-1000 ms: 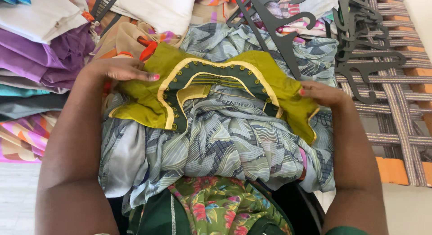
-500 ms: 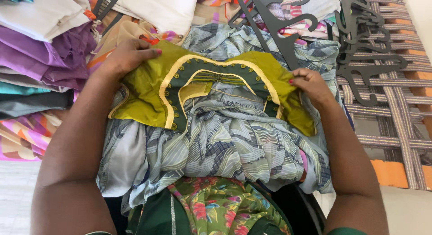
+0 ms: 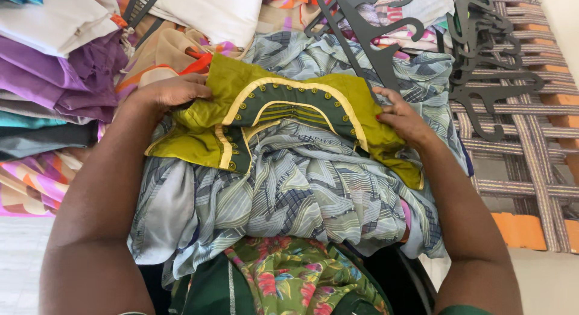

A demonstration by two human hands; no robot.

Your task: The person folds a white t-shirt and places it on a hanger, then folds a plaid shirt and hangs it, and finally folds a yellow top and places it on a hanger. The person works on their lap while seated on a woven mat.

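An olive-green blouse [image 3: 283,104] with a dark green yoke, yellow piping and small round studs lies on a grey patterned garment [image 3: 301,188] in front of me. My left hand [image 3: 172,90] grips the blouse's left shoulder edge, fingers curled over the cloth. On the other side, my right hand [image 3: 401,119] pinches the right shoulder of the blouse. Its far edge is folded over toward me, so the blouse looks shorter front to back.
Folded clothes in purple, white, teal and pink [image 3: 54,67] are stacked at the left. Black plastic hangers [image 3: 488,67] lie on a woven-strap cot [image 3: 531,140] at the right, one more hanger [image 3: 368,31] at the top. A green floral cloth [image 3: 289,279] covers my lap.
Both hands shifted from lying flat on the blouse's sides to gripping its shoulders, and they folded its far edge toward me. The neckline now sits narrower.
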